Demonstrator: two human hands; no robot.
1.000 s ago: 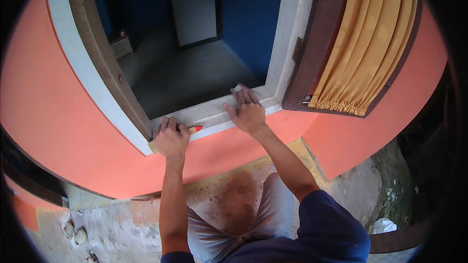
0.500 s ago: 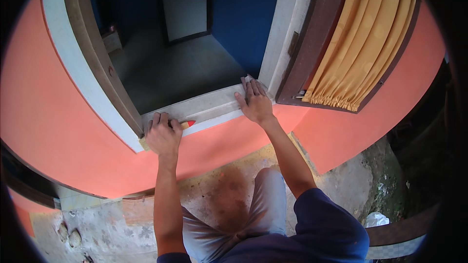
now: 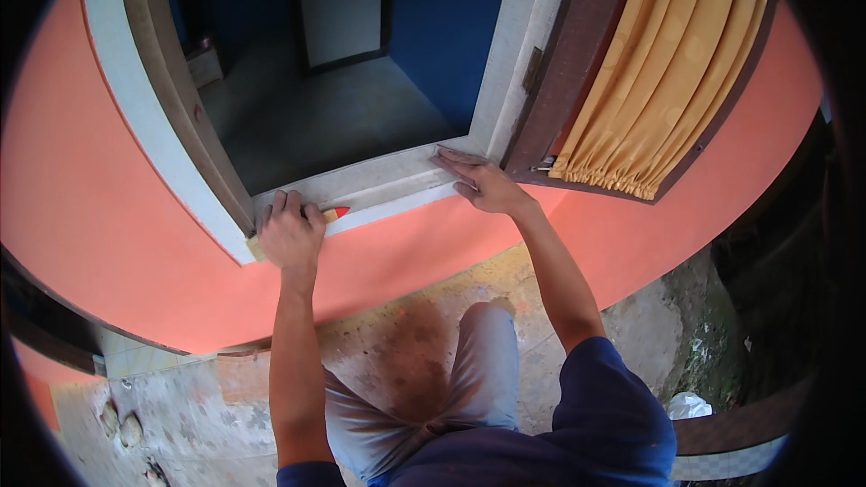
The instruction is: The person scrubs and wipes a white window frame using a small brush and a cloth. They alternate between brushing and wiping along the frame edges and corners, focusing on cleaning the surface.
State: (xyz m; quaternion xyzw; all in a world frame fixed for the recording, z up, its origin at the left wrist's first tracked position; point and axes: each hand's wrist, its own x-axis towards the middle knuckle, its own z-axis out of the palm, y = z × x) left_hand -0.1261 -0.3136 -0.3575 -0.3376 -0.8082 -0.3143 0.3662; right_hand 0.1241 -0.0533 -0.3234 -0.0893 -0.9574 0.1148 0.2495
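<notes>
The left hand (image 3: 290, 230) rested at the left end of the sill (image 3: 388, 189), fingers curled over its surface. A tool (image 3: 336, 215) projected from the thumb side; whether the hand gripped or merely covered it could not be told. The right hand (image 3: 483, 182) lay near the right corner of the sill, fingers straight and close together, thumb set apart. Whether anything was pinched beneath the fingers could not be told.

The tool lay along the sill; its visible end was tan with a pointed red tip. The sill was pale, stepped and greyish, with a white band below.

A brown jamb (image 3: 158, 63) bounded the left side, a whitish jamb (image 3: 505, 63) the right. Beside the latter, a brown sash (image 3: 564, 81) contained a gathered gold curtain (image 3: 672, 81). Inside the room, a pale box (image 3: 205, 66) stood on the floor (image 3: 334, 113), its contents indistinct
</notes>
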